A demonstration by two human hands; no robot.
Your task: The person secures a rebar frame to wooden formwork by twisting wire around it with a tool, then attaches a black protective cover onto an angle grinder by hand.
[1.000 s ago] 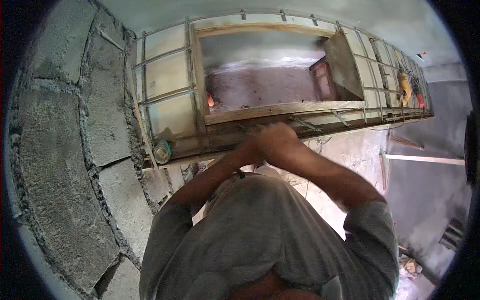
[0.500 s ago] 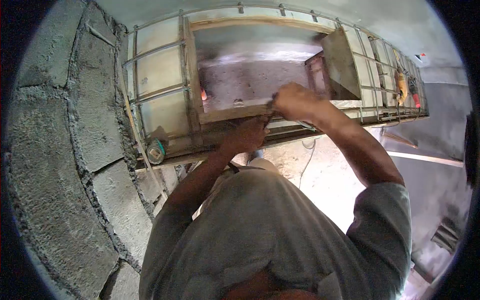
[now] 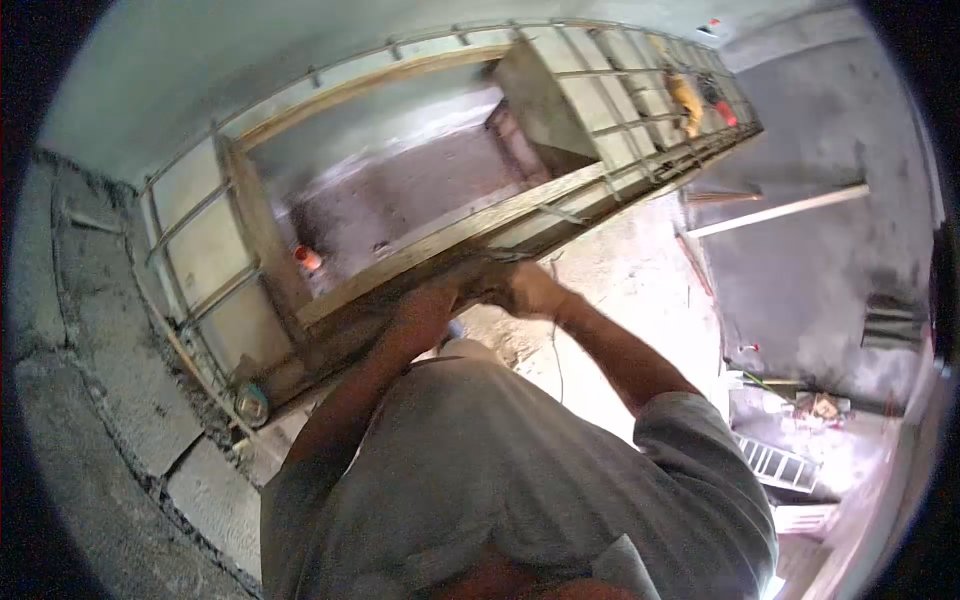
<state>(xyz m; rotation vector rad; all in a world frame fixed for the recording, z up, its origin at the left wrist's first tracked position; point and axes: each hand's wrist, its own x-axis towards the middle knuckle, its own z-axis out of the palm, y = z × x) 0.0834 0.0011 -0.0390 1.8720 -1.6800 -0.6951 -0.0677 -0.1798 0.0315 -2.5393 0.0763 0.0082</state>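
Note:
At the near edge of a wooden formwork point(image 3: 420, 262) with a rectangular opening, my left hand point(image 3: 424, 316) is closed beside the front board. My right hand point(image 3: 535, 290) is curled close to it, just to the right. Shadow and blur hide what lies between the fingers, so I cannot make out what they hold. Thin steel bars point(image 3: 228, 282) cross the pale panels around the opening. On the left corner of the formwork rests a round tape measure point(image 3: 252, 403) with a teal edge.
Inside the opening stands an orange pipe end point(image 3: 307, 258). Yellow point(image 3: 685, 105) and red point(image 3: 722, 110) tools lie on the far right panels. A block wall point(image 3: 110, 330) borders the left. A timber strip point(image 3: 780, 210) and a ladder point(image 3: 775, 462) are lower right.
My view has turned and shifted right, tilting the formwork. My right hand has come down from above the front board to below its edge, beside my left hand.

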